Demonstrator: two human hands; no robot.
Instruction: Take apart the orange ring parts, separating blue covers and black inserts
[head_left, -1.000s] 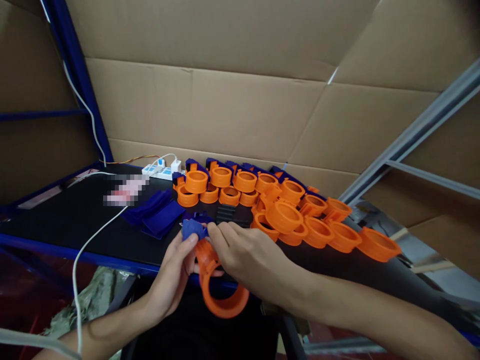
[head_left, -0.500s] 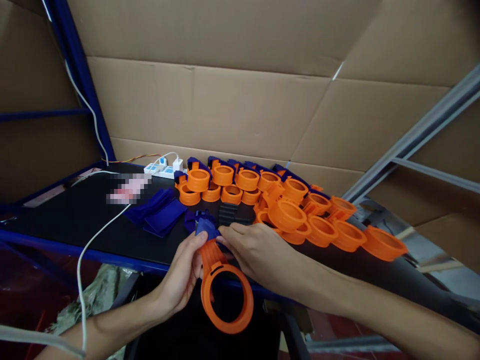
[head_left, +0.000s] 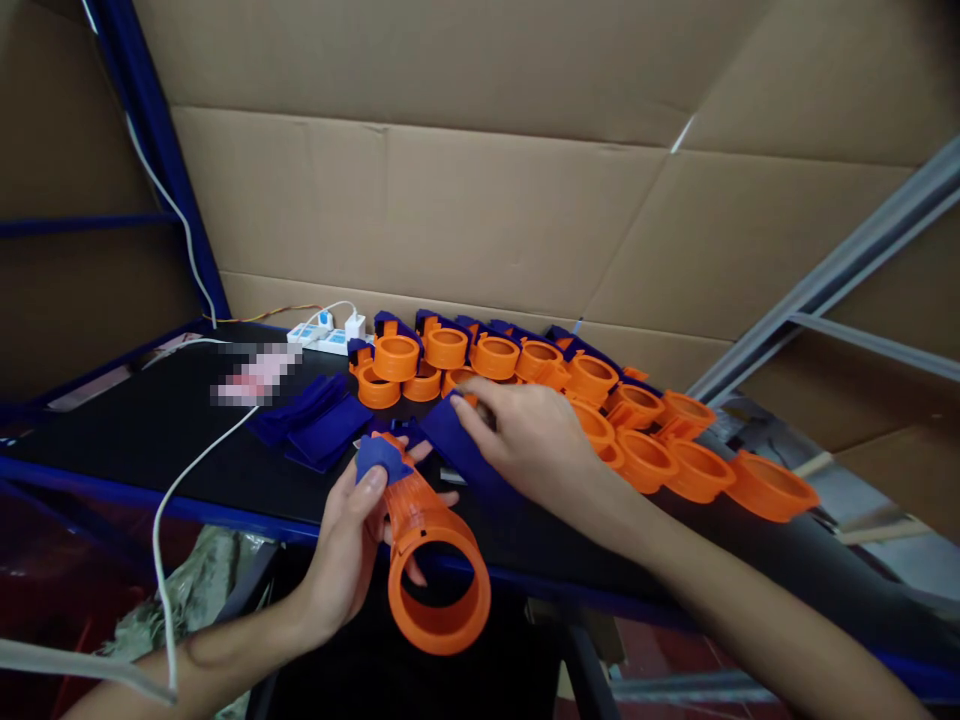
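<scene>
My left hand (head_left: 350,545) grips an orange plastic ring part (head_left: 433,560) by its neck, the wide opening facing me, with a small blue piece (head_left: 379,455) under my thumb at its top. My right hand (head_left: 529,440) is raised over the black table (head_left: 150,430) and pinches a flat dark blue piece (head_left: 461,445) at its upper end. Just behind my right hand lies a crowd of several orange rings (head_left: 675,450) with blue parts attached.
A stack of flat blue pieces (head_left: 311,420) lies left of my hands. A white power strip (head_left: 322,340) sits at the back, and a white cable (head_left: 191,470) runs off the blue front edge. Cardboard walls (head_left: 480,200) close the back; a grey metal frame (head_left: 847,270) rises right.
My right hand left the ring's neck, moved up and back, and now holds a flat blue piece. My left hand tilted the ring so its opening faces me.
</scene>
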